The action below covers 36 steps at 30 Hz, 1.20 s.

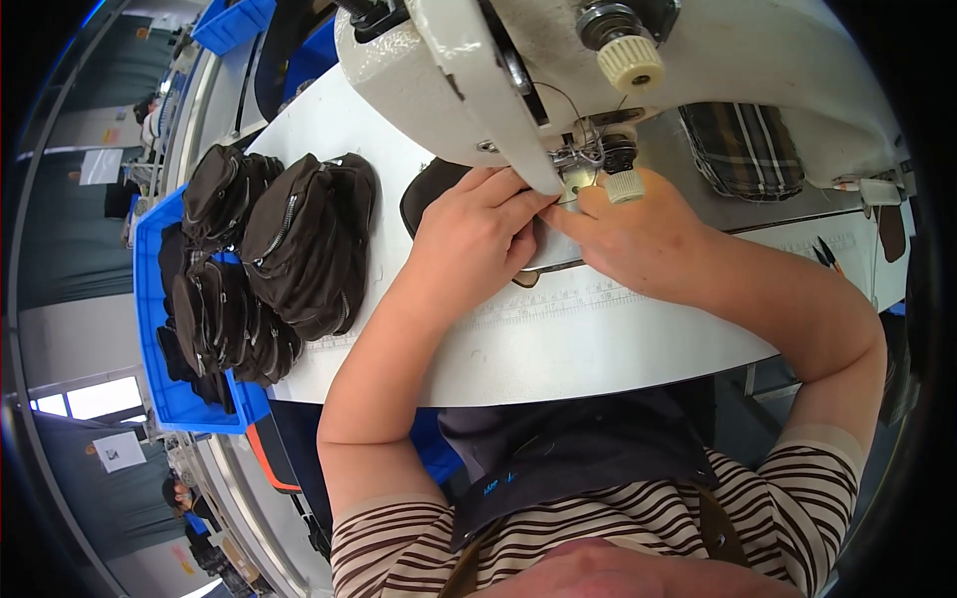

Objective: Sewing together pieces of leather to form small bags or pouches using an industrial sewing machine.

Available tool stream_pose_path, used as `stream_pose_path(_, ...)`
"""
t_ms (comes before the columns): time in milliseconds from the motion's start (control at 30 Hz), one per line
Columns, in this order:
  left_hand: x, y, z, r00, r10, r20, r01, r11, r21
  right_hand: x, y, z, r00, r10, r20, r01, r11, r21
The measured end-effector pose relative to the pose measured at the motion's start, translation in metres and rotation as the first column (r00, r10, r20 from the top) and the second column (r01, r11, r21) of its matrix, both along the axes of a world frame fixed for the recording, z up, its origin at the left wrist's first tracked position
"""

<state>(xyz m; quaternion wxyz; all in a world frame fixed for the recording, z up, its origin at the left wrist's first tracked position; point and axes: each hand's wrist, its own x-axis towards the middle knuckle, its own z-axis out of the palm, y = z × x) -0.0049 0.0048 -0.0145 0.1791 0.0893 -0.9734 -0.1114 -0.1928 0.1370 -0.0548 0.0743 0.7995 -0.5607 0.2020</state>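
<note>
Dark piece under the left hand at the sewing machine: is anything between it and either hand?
Nothing visible blocks the left hand; it lies over the dark piece. From the right hand, the left hand lies across the way to the piece's visible left end. The sewing machine overhangs from above.

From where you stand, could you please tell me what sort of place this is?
Most likely a sewing workshop: a sewing machine stands at the white table, and several dark zippered bags are heaped in and beside a blue bin.
</note>
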Motion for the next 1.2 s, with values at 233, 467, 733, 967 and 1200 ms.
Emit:
stream_pose_path(233, 0.0, 0.006, -0.004, 0.996, 0.053, 0.071, -0.051, 0.998, -0.028, -0.002, 0.001, -0.002, 1.0, 0.017, -0.017, -0.017, 1.0, -0.02)
stream_pose_path(467, -0.001, 0.009, -0.005, 0.998, 0.068, 0.006, -0.068, 0.997, -0.028, 0.0, 0.001, 0.0, 0.997, -0.015, -0.08, 0.013, 1.0, -0.023)
stream_pose_path(733, -0.002, 0.013, -0.005, 0.994, 0.109, 0.019, -0.109, 0.993, -0.042, -0.001, -0.003, -0.004, 0.999, -0.009, 0.034, 0.011, 0.998, -0.064)
stream_pose_path(967, 0.012, 0.011, 0.01, 0.986, 0.115, 0.124, -0.129, 0.986, 0.107, 0.0, -0.002, 0.003, 0.996, -0.014, 0.093, 0.02, 0.998, -0.058)
stream_pose_path(1200, 0.011, 0.007, 0.002, 0.991, 0.113, 0.077, -0.118, 0.991, 0.059, 0.0, 0.0, 0.004, 0.999, 0.01, 0.031, -0.008, 0.998, -0.064)
